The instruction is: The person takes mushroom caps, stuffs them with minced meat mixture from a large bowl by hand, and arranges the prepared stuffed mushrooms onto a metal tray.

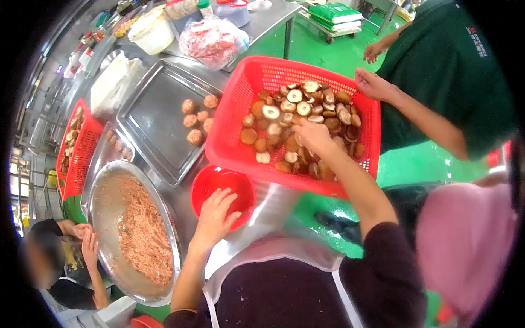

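My left hand (215,215) is open, fingers spread over the near left part of a small red bowl (249,192). No object shows in it. Inside a large red perforated basket (229,117), my right hand (316,138) reaches into a heap of shiitake mushrooms (261,143). Its fingers are bent down and drawn together among them; what they pinch, if anything, is hidden. Many mushrooms show brown caps, others pale undersides with cut stems. Another person's hand (376,86) touches the basket's far right rim.
Left of the basket, a metal tray (158,109) bears several meatballs (194,136). A large steel bowl (101,218) holds minced meat (145,235). A second red basket (82,158) stands farther left. People stand at right and lower left. The floor (415,169) is green.
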### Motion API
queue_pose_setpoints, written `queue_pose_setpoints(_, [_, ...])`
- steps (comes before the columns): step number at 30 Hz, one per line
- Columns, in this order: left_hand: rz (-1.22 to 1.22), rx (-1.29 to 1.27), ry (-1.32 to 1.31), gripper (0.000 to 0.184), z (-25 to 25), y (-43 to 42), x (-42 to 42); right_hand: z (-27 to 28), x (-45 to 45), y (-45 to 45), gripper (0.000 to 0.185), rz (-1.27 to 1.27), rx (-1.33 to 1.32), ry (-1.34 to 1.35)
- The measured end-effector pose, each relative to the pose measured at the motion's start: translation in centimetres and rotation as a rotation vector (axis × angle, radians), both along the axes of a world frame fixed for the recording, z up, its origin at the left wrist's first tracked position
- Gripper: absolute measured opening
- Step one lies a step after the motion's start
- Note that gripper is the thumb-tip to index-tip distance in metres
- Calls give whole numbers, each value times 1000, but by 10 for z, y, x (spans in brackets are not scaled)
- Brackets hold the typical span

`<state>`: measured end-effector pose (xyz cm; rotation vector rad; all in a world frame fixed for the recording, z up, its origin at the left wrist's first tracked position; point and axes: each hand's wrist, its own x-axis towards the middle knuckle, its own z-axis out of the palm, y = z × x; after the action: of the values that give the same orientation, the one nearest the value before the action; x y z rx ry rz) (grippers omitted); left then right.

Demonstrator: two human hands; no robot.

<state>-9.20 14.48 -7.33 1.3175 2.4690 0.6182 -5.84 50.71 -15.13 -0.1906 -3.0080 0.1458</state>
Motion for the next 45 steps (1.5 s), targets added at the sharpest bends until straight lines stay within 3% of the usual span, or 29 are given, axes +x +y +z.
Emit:
queue_pose_setpoints(4, [51, 95, -88, 42, 15, -2, 8, 0, 14, -4, 16, -19, 70, -256])
queue_pose_setpoints(7, [92, 186, -216, 37, 12, -11, 10, 7, 34, -4, 20, -77, -188, -379])
queue_pose_setpoints(10, [278, 509, -718, 34, 6, -9, 14, 55, 56, -40, 25, -174, -923, -42])
queue_pose_setpoints(11, [295, 618, -900, 35, -6, -8, 14, 46, 57, -56, 26, -54, -878, 82])
queue_pose_setpoints(13, [303, 729, -1226, 45, 2, 5, 17, 70, 48, -107, 26, -2, -1016, -111])
queue_pose_setpoints(14, [300, 778, -1350, 50, 4, 13, 22, 81, 47, -137, 27, 104, -936, 43])
queue_pose_setpoints(15, [292, 806, -1404, 49, 4, 20, 25, 75, 43, -159, 28, 125, -1016, -23])
queue_pose_setpoints(17, [350, 838, -1433, 46, 1, 19, 32, 114, 47, -204, 25, 138, -554, -93])
queue_pose_setpoints(19, [413, 852, -1428, 41, 4, 4, 34, 116, 44, -217, 25, 211, -479, 19])
queue_pose_setpoints(22, [454, 889, -1443, 34, 0, -24, 40, 107, 47, -233, 22, 292, -561, 181])
queue_pose_setpoints(25, [457, 1056, -1405, 28, 8, -54, 50, 98, 42, -240, 24, 183, -1002, 173])
queue_pose_setpoints(27, [586, 1127, -1396, 26, 16, -80, 51, 109, 38, -252, 18, 93, -1026, 180])
queue_pose_setpoints(30, [706, 1305, -1290, 29, 24, -134, 56, 117, 24, -280, 14, 184, -1065, 107])
queue_pose_setpoints(32, [813, 1440, -1084, 34, 29, -177, 61, 126, 5, -311, 14, 556, -877, 351])
queue_pose_setpoints(33, [1007, 1437, -935, 36, 49, -196, 68, 137, 0, -330, 13, 581, -884, 233])
queue_pose_setpoints(35, [1006, 1620, -833, 34, 45, -240, 83, 145, -17, -368, 15, 768, -771, 175])
queue_pose_setpoints(36, [1217, 1573, -724, 36, 51, -258, 88, 143, -29, -388, 16, 856, -680, 181])
queue_pose_setpoints(39, [1205, 1824, -677, 45, 41, -304, 108, 110, -75, -437, 16, 924, -423, -71])
queue_pose_setpoints(43, [1290, 1897, -709, 50, 40, -324, 121, 44, -120, -480, 18, 1030, 36, -508])
queue_pose_setpoints(45, [1262, 1926, -768, 49, 27, -331, 118, 43, -116, -499, 19, 1076, 71, -588])
